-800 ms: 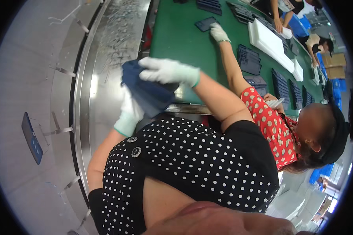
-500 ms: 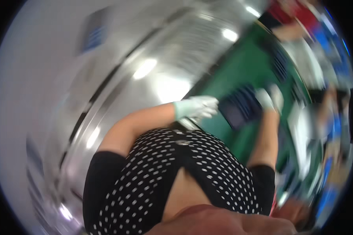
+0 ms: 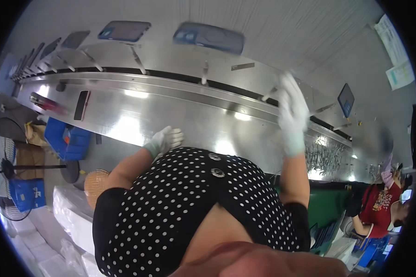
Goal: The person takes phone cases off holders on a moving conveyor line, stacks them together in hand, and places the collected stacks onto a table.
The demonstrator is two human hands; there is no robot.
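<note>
1. Two gloved hands are raised before a long stainless-steel conveyor housing [image 3: 180, 111]. The right hand [image 3: 292, 111] is lifted high, its fingers [image 3: 286, 87] spread loosely and pointing up toward a slim peg [image 3: 269, 94] that juts from the slot of the line. It is motion-blurred, and nothing shows in its grip.

2. The left hand [image 3: 164, 141] sits lower, close to the chest, with its fingers [image 3: 173, 136] curled partly inward. Whether they clasp anything I cannot tell; the palm faces away.

3. Flat phone-case-like pieces ride on the pegs above the fingertips. The nearest, a blue case [image 3: 209, 38], hangs up and to the left of the right fingertips, well apart from them. A second case [image 3: 124, 30] is farther left. A dark one [image 3: 345, 99] hangs just to the right of the right hand, tilted on its holder.

4. Pegs probably hold each piece clear of the metal so that it can be lifted off or hung on with one hand.

5. Beyond the left fingers, on the steel face, lies a dark slim device [image 3: 82, 105]. Below it stand a blue crate [image 3: 67, 141] and a floor fan [image 3: 9, 166].

6. Low at the right, a co-worker in a red shirt [image 3: 379, 203] bends beside a green bench [image 3: 326, 207].
</note>
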